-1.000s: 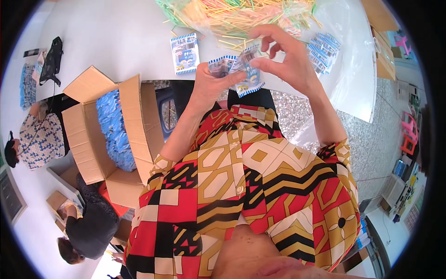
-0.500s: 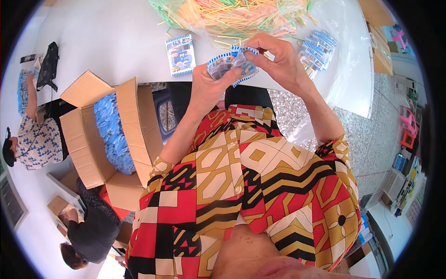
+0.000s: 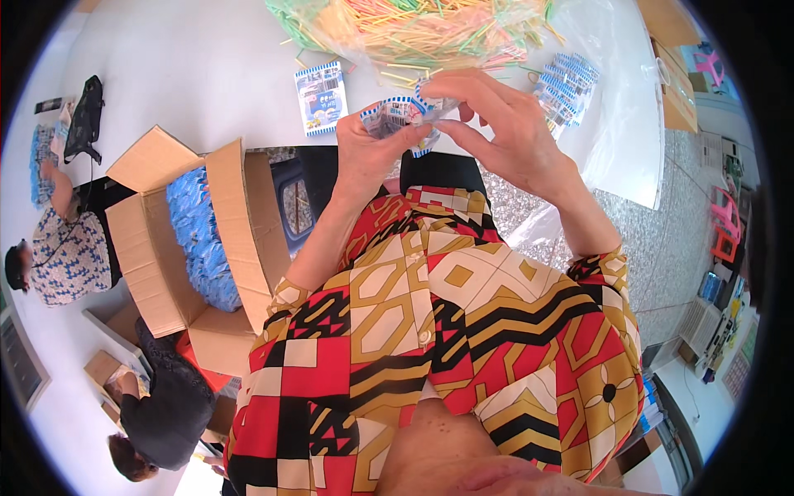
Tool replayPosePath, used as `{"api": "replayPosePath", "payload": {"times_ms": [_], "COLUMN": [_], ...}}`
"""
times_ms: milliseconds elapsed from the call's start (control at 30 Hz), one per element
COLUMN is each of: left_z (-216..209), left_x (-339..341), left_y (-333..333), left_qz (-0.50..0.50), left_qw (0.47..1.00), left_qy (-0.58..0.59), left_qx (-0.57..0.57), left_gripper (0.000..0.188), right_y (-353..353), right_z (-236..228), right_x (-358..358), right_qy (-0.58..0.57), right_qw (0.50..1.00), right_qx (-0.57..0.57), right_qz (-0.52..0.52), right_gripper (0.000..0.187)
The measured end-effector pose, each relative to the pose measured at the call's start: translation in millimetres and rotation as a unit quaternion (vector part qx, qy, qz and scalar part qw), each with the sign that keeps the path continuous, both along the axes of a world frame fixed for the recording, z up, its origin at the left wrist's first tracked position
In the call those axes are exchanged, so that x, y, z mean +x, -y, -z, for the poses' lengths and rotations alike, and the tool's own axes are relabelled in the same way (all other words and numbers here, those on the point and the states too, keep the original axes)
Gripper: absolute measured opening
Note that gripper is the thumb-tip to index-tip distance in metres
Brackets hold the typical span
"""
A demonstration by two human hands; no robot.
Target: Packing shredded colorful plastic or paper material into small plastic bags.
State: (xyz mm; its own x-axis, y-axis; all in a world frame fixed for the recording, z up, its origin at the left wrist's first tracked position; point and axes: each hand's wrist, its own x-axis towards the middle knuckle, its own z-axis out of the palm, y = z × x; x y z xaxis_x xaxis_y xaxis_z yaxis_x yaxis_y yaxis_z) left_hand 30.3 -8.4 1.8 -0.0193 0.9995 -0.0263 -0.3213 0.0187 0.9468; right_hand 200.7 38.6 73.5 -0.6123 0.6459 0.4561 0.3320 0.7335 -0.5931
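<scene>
Above my lap, at the near edge of the table, my left hand (image 3: 364, 157) pinches a small clear plastic packet (image 3: 389, 117) with blue-striped edges and printing. My right hand (image 3: 521, 140) is closed round the right part of the packets there, with thumb and index finger along their edge; its other fingers are curled. A fold or second packet seems to lie between the hands, but I cannot tell which. To the left on the table lies a flat packet (image 3: 322, 101) of the same kind. An overlapping row of packets (image 3: 567, 89) lies to the right.
A clear bag of coloured thin sticks (image 3: 422, 29) spreads over the table's far side. An open cardboard box (image 3: 149, 256) full of blue packets (image 3: 201, 240) stands at my left. Two people (image 3: 74, 256) work farther left. Clear plastic film (image 3: 616, 124) lies at the table's right.
My right hand has shifted slightly right and down, and its thumb and index finger have spread along the packet. The packet in my hands has tilted. At far left, a person's arm has moved slightly.
</scene>
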Motion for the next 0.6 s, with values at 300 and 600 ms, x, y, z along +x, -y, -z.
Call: {"api": "replayPosePath", "payload": {"times_ms": [300,600], "left_z": [2.8,1.3], "left_x": [-2.9,-5.4], "left_y": [5.2,7.9], "left_qz": [-0.004,-0.060], "left_qw": [0.997,0.997], "left_qy": [-0.059,0.027], "left_qx": [-0.058,-0.045], "left_gripper": [0.012,0.018], "right_y": [-5.9,-123.9], "right_z": [-9.0,43.3], "right_x": [1.3,46.5], "right_qy": [0.035,-0.152], "right_qw": [0.996,0.957], "right_qx": [-0.047,-0.129], "right_qz": [-0.067,0.208], "right_gripper": [0.011,0.013]}}
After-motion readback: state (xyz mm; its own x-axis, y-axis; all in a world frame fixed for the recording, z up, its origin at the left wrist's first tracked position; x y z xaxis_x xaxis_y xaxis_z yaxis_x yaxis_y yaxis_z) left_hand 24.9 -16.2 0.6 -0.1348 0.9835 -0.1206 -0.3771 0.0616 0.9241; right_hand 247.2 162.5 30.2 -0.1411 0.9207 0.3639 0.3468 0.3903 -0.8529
